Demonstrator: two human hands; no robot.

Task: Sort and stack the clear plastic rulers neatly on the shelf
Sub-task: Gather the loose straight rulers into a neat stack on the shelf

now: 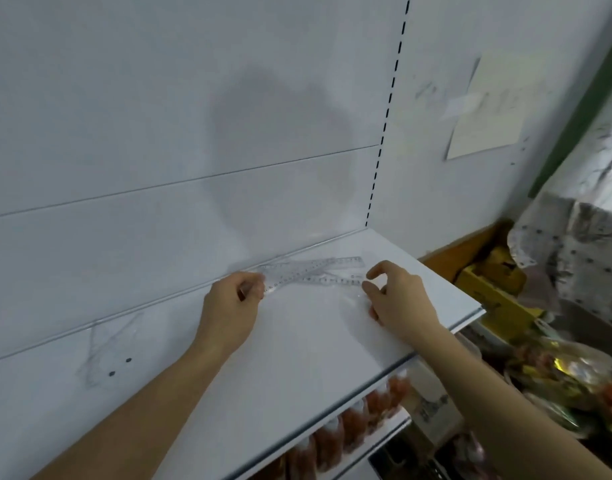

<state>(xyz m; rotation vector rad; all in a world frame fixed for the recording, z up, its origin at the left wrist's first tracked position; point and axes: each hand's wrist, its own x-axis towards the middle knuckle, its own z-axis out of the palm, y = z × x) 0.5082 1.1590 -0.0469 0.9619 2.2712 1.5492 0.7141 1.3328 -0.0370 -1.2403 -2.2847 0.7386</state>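
Along the back edge of a white shelf [297, 341], against a white panelled wall [159, 116], lie clear plastic rulers [318, 271], crossing one another; at least two, exact count unclear. One left hand [228, 306] pinches their left end with curled fingers. One right hand [398, 299] hovers at their right end, thumb and forefinger curved apart, gripping nothing visible. Orange packets [353, 424] fill a lower shelf.

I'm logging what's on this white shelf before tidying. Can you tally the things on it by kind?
Clear plastic rulers, crossed near the back wall: at least 2; overlap hides any more.
Hands on the shelf: 2, the left hand pinching the rulers' near end, the right hand by the other end.
Total: 4.
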